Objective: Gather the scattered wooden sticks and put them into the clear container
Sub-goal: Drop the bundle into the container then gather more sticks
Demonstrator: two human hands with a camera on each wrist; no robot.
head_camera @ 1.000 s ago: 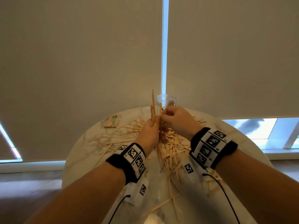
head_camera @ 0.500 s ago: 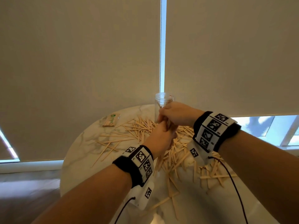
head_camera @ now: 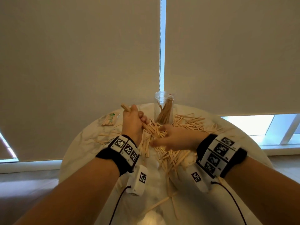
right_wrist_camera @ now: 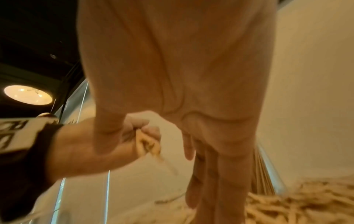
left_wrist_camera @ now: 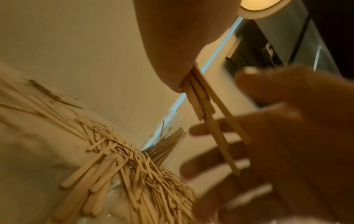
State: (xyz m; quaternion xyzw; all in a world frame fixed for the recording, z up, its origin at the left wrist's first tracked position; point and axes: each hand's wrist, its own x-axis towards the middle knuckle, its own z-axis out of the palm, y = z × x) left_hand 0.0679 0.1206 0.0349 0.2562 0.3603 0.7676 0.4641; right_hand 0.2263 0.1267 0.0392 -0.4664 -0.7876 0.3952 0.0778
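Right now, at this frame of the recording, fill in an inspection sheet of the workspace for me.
Surface: round marbled table, pale, largely strewn.
Job's things: clear container upright at the far side, sticks already inside; loose wooden sticks scattered around it.
Clutter: small packet of sticks at the far left.
Hands: left hand grips a bundle of sticks; right hand open over the pile, fingers straight.
Cables: black cable from each wrist unit.
Surroundings: roller blinds drawn, bright window strip at right.
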